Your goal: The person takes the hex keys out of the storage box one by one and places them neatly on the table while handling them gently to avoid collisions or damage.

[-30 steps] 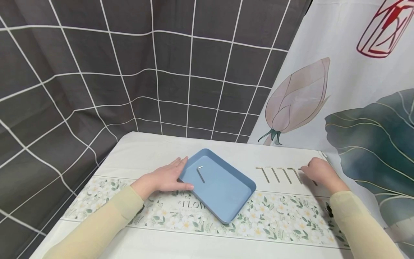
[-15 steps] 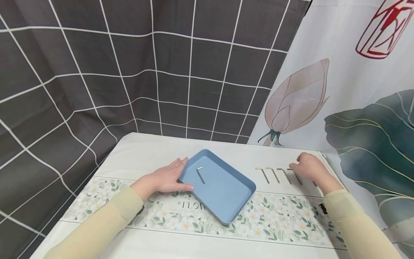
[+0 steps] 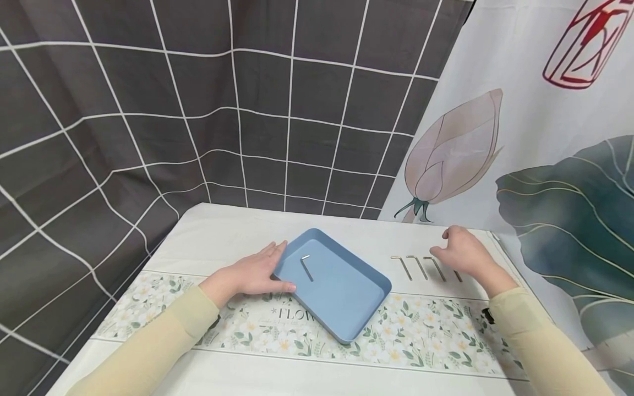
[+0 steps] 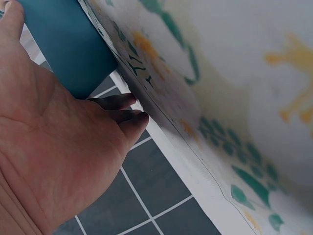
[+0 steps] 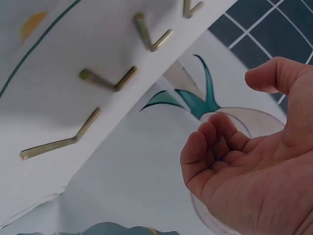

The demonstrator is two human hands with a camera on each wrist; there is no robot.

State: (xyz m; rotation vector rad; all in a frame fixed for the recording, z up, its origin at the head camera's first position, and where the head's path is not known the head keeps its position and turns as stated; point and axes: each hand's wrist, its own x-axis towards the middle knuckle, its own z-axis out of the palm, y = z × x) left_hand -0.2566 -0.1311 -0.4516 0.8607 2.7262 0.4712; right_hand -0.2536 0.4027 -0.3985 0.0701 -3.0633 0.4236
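A blue rectangular tray (image 3: 342, 297) lies at an angle on the table, with one L-shaped hex key (image 3: 307, 269) inside it. My left hand (image 3: 255, 272) rests at the tray's left corner, fingers extended along the rim and thumb near the front side. Several more hex keys (image 3: 402, 268) form a row to the right of the tray. Over the right end of that row is my right hand (image 3: 465, 254), which hides part of it. In the right wrist view its thumb stands apart from loosely curled fingers (image 5: 195, 152), with nothing between them.
A white tablecloth (image 3: 238, 225) with a floral band (image 3: 396, 330) covers the table. Behind hangs a dark grid-patterned curtain (image 3: 262, 137), and at the right a white curtain with a flower print (image 3: 451, 148). The table's right edge runs close to my right forearm.
My right hand has moved left and slightly back along the row of hex keys, its thumb coming apart from the fingers. My left hand and the tray have stayed put.
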